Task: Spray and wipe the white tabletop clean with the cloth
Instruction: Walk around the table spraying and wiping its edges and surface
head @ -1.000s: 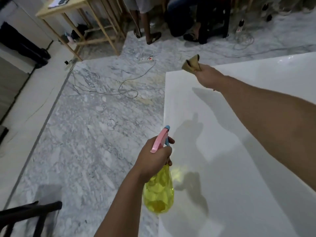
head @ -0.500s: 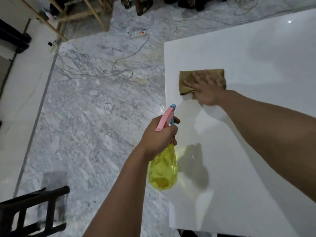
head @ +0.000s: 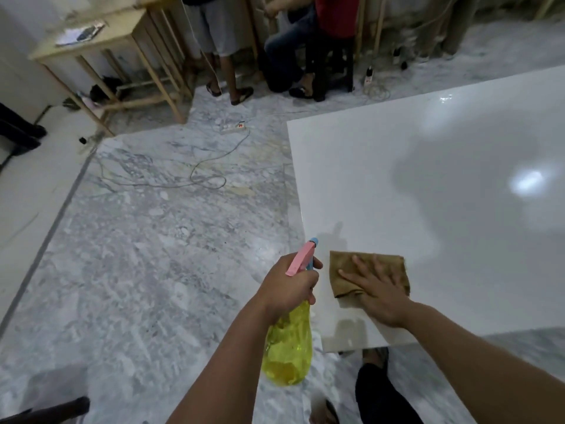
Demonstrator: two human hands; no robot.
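The glossy white tabletop fills the right side of the head view. A brown cloth lies flat near the table's near-left corner. My right hand presses down on it with fingers spread. My left hand grips the neck of a yellow spray bottle with a pink trigger and blue nozzle, held over the floor just left of the table edge.
Grey marble floor lies to the left, with cables and a power strip. A wooden table and two people's legs stand at the back. A dark chair part sits bottom left. My foot shows below the table's near edge.
My right hand set the cloth flat on the far-left part of the table, then drew it toward me to the near-left corner. The spray bottle stays held in my left hand.
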